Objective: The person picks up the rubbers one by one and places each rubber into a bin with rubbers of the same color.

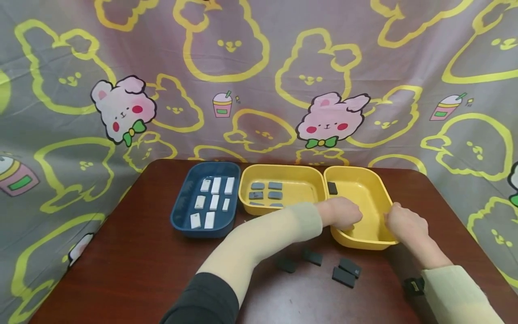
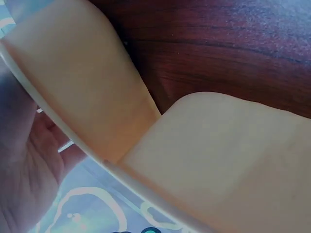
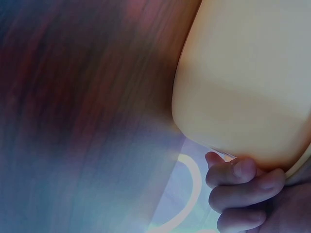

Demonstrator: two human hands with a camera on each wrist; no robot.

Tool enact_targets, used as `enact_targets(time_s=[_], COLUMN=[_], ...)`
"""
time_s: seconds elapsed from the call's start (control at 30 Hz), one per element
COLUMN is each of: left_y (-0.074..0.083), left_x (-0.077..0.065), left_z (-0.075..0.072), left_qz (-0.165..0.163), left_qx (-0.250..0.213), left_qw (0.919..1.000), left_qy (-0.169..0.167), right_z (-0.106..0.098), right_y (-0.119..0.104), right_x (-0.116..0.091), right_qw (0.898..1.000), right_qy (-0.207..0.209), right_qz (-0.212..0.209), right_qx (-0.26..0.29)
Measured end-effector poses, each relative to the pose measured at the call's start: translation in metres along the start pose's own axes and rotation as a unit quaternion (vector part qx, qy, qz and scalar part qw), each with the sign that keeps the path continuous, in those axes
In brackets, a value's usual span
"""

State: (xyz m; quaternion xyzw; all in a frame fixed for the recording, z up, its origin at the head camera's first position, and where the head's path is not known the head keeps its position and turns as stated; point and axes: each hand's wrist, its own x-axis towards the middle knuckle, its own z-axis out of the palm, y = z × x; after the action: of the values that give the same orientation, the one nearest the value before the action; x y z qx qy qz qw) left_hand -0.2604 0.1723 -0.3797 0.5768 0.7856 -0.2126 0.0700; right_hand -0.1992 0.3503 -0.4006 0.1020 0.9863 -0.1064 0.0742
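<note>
My left hand (image 1: 341, 213) grips the near left rim of the right-hand yellow basin (image 1: 366, 244); in the left wrist view its fingers (image 2: 51, 138) pass behind the rim. On the basin's right side, my right hand (image 1: 408, 223) holds the rim, and curled fingers (image 3: 240, 187) show against its wall in the right wrist view. One black block (image 1: 332, 188) lies inside at the far left. Several more black blocks are on the table in front of the basin, among them a pair (image 1: 344, 276) side by side and a separate one (image 1: 312, 257).
Left of it, a second yellow basin (image 1: 307, 169) contains several grey blocks (image 1: 275, 185). Farther left stands a blue basin (image 1: 178, 211) with several white blocks (image 1: 216, 185). All stand on a dark brown table (image 1: 133, 265) before a patterned curtain (image 1: 259, 99).
</note>
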Motion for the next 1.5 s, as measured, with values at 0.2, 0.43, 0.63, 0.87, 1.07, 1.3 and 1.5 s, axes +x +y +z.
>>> enact_targets(time_s=[0.2,0.43,0.63,0.87,1.07,1.3,1.5], left_y=[-0.001,-0.001,0.001,0.004,0.002,-0.005,-0.004], left_x=[0.004,0.01,0.017,0.024,0.027,0.024,0.025], left_z=[0.004,0.003,0.001,0.006,0.01,0.005,0.005], left_qz=[-0.024,-0.065,-0.095,-0.111,-0.15,-0.215,-0.231], left_qx=[-0.03,-0.057,-0.07,-0.069,-0.083,-0.106,-0.09], left_qw=[0.9991,0.9953,0.9919,0.9896,0.9837,0.9682,0.9649], left_qy=[-0.018,-0.043,-0.045,-0.061,-0.053,-0.072,-0.087], right_z=[0.0,-0.002,-0.001,0.001,-0.001,0.0,0.001], right_y=[0.001,0.0,0.0,-0.001,-0.002,0.0,0.001], right_x=[0.001,0.001,0.002,0.002,0.002,0.0,0.0], right_qw=[1.0,1.0,1.0,1.0,1.0,1.0,1.0], right_qy=[-0.002,0.004,-0.001,-0.001,-0.004,-0.004,0.006], right_qz=[0.0,0.002,0.005,0.01,0.012,0.011,0.004], right_qx=[-0.003,-0.005,-0.008,-0.003,-0.002,0.001,-0.001])
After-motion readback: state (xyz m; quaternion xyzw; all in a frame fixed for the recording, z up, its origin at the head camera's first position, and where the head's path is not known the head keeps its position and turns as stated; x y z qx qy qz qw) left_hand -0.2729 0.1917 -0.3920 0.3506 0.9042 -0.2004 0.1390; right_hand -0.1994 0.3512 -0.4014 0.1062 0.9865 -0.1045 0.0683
